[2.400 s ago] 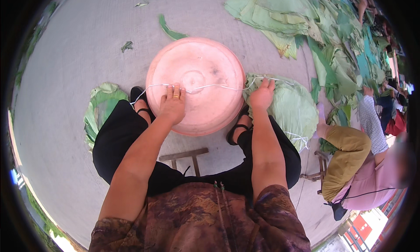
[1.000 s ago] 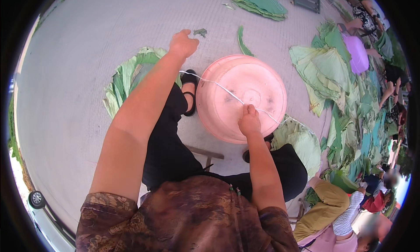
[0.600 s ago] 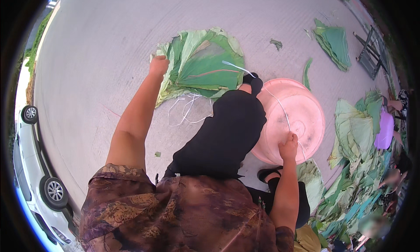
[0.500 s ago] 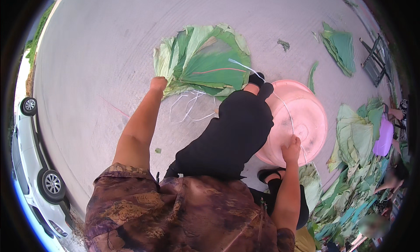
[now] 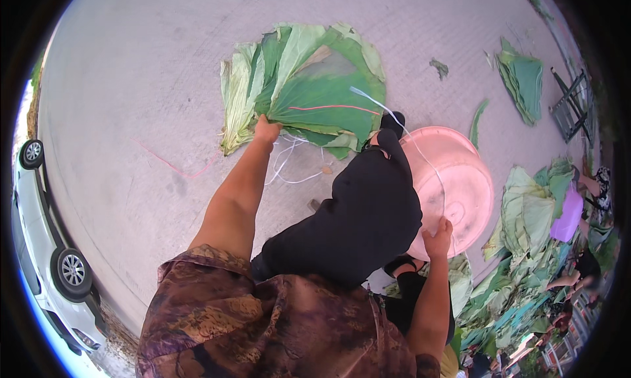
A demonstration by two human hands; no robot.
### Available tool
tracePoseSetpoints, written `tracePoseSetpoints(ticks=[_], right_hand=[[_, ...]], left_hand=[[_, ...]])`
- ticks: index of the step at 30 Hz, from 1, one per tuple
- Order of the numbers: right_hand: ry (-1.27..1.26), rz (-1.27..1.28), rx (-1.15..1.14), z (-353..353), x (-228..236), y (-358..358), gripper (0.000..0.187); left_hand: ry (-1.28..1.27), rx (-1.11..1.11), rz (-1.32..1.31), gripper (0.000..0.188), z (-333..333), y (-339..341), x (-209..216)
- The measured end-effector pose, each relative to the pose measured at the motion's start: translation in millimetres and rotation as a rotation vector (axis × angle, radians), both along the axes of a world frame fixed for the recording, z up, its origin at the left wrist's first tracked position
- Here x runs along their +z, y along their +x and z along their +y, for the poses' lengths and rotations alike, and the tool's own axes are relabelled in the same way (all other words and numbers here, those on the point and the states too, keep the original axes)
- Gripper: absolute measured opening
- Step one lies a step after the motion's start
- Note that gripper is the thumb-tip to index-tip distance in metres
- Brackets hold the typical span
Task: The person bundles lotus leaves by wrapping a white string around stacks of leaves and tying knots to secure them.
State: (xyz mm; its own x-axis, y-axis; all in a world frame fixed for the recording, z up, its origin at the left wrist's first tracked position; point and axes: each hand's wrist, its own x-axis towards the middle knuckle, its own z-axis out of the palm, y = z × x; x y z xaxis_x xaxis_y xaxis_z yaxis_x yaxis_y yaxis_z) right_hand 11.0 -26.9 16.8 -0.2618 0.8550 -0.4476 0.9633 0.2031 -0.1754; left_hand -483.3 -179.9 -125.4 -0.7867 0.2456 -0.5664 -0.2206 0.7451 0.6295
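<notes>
A stack of large folded green leaves (image 5: 335,79), which look like lotus leaves, lies on the ground ahead of me. My left hand (image 5: 266,129) is closed on the stack's near edge, its fingertips partly hidden against the leaves. A white string (image 5: 439,171) runs from the top of the stack, past my foot and over an upturned pink basin (image 5: 474,184). My right hand (image 5: 438,238) is over the basin with the string between its fingers. A red string (image 5: 328,109) lies across the top leaf. Loops of white string (image 5: 284,161) lie beside the stack's near edge.
A smaller leaf stack (image 5: 524,82) and a dark folding stool (image 5: 570,109) are at the far right. At the right, many loose leaves (image 5: 526,214) spread near other people and a purple object (image 5: 567,214). A white car (image 5: 49,246) stands at the left.
My left hand has moved right along the near edge of the leaf stack. My right hand still has the string, slightly lower in view. The whole view has shifted a little.
</notes>
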Motion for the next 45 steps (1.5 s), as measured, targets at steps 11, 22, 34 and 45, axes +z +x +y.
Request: tracePoseSetpoints(ticks=[11,22,34,45], right_hand=[[-0.015,-0.022,0.009,0.9,-2.4,-6.2,0.071],[0.005,0.056,0.009,-0.5,-0.6,-9.5,0.070],[-0.007,0.018,-0.043,-2.6,3.0,-16.8,0.070],[0.027,0.024,-0.041,-2.0,3.7,-14.0,0.069]], left_hand=[[0.155,0.441,-0.313,0.035,0.2,-22.0,5.5],[0.509,0.602,-0.330,0.029,23.0,-6.7,21.0],[0.295,0.499,-0.268,0.036,35.0,-16.5,9.7],[0.351,0.317,-0.617,0.021,39.1,-30.1,67.3]])
